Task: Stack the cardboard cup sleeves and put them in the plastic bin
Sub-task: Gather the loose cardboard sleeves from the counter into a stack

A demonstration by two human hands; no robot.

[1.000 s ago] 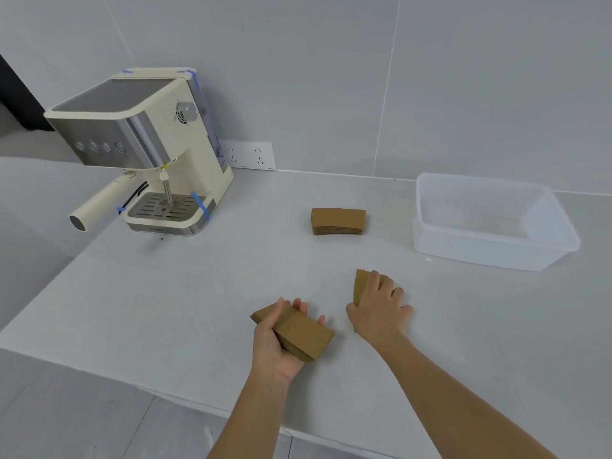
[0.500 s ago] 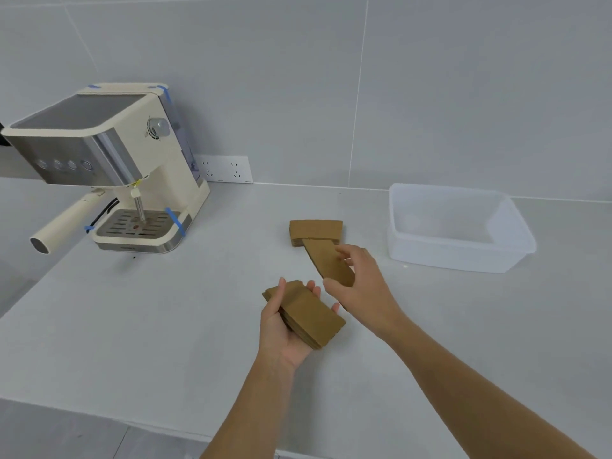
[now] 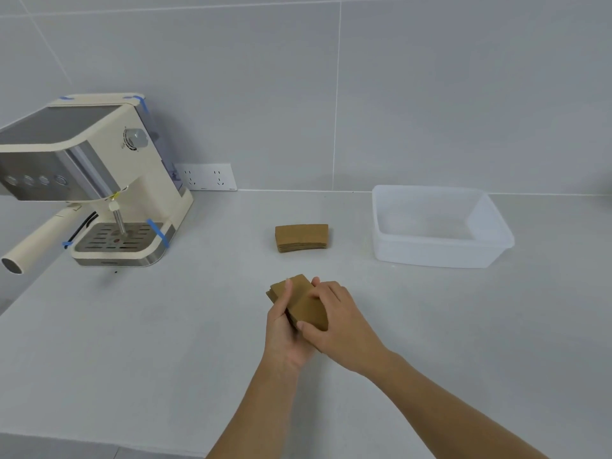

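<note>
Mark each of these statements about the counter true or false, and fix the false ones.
1. Both hands hold one stack of sleeves. True: left hand underneath, right hand on top.
2. The bin already holds sleeves. False: none are visible in it.
3. A second stack lies on the counter between coffee machine and bin. True.
4. The second stack touches the bin. False: bare counter separates them.

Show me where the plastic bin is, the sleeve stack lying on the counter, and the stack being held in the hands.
plastic bin (image 3: 430,256): head view, on its front wall.
sleeve stack on the counter (image 3: 301,236): head view, on its top sleeve.
held sleeve stack (image 3: 306,304): head view, on the top sleeve between both hands.
</note>
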